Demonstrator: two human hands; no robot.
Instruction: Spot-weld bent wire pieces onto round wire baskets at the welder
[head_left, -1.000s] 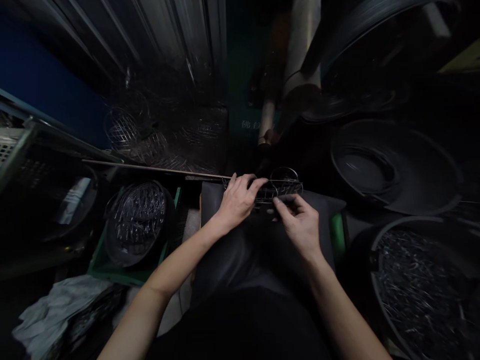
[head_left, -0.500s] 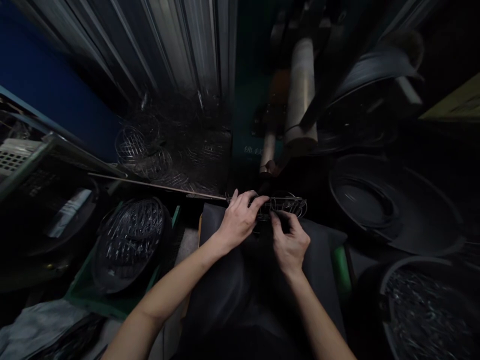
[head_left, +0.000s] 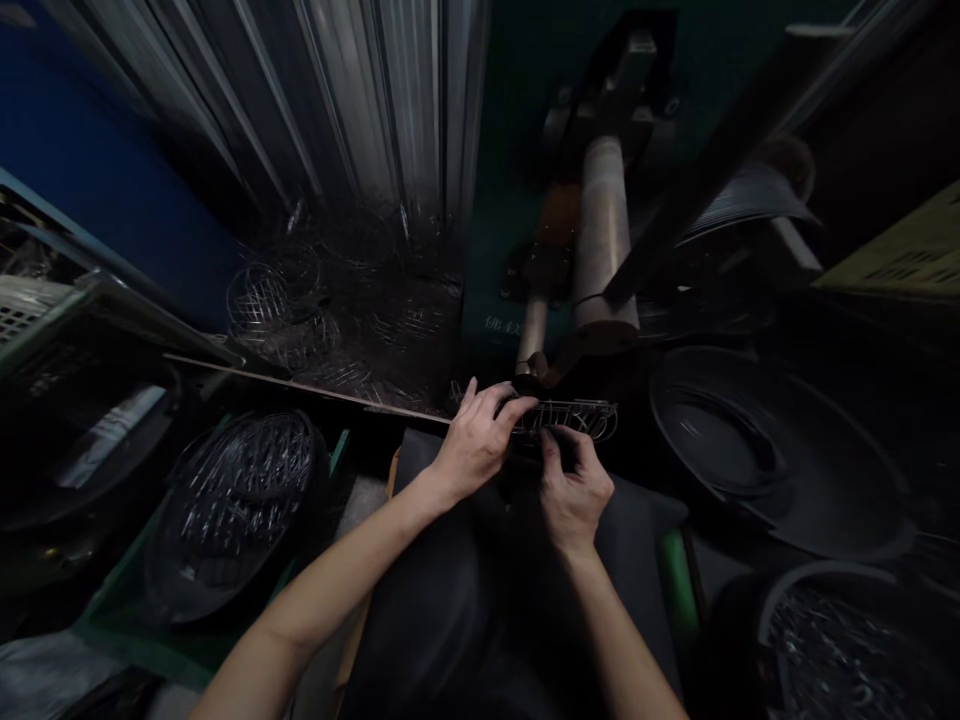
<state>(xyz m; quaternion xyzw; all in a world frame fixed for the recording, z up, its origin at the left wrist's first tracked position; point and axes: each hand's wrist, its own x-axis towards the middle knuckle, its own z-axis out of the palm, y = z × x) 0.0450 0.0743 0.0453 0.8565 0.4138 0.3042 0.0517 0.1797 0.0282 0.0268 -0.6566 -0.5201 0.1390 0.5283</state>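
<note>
A thin metal wire frame [head_left: 581,418] is held level under the machine's electrode-like cylinder [head_left: 532,335]. My left hand [head_left: 476,435] grips its left part, fingers curled over the top and thumb toward the right. My right hand [head_left: 576,485] pinches at the near side of the frame, thumb and forefinger close together; a small piece between those fingertips, if any, is too dark to make out. The frame's left end is mostly hidden behind my left hand. A larger pale cylinder [head_left: 604,240] projects from the machine just above and to the right.
Wire baskets [head_left: 262,300] lie on a dark surface at back left. A black basin of metal pieces [head_left: 247,490] sits on a green crate [head_left: 124,605]. To the right stand a wide black basin [head_left: 832,500] and a bucket of small metal parts [head_left: 847,640]. A dark cloth [head_left: 450,590] covers my lap.
The camera view has tilted a little, so the machine and basins appear lower. Both hands stay at the wire frame in nearly the same grip.
</note>
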